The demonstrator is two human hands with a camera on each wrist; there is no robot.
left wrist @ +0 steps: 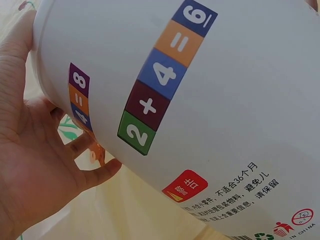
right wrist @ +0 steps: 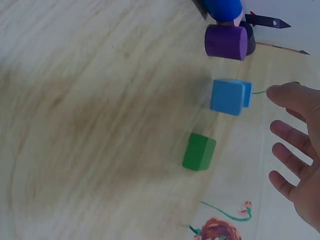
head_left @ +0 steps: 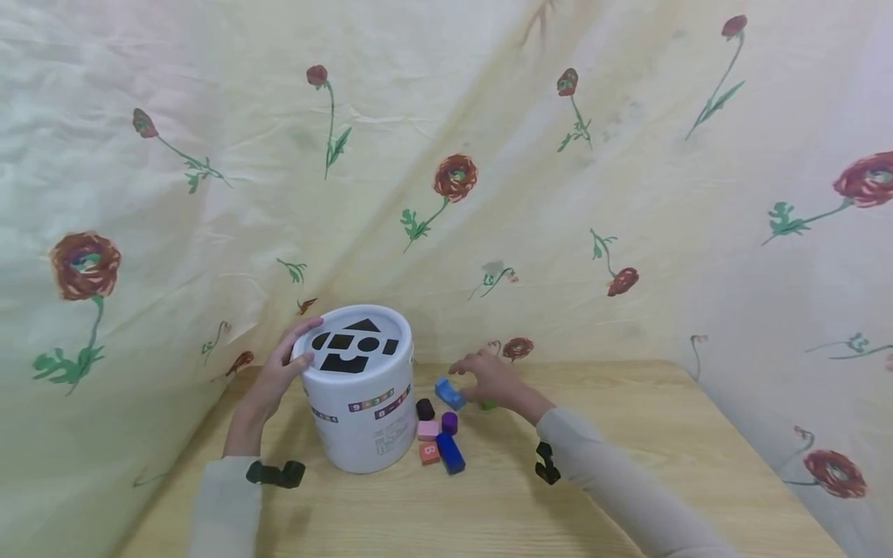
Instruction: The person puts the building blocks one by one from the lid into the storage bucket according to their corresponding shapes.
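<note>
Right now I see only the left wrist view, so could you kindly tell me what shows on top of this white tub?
Observer: The white tub has a lid with dark shapes, including a triangle and a circle.
Operator: Thank you; is the right hand holding anything?
Observer: No, it is empty, poised near the light-blue notched block.
Operator: And which block lies beyond that one, away from the tub?
Observer: A green block, shown most clearly in the right wrist view.
</note>
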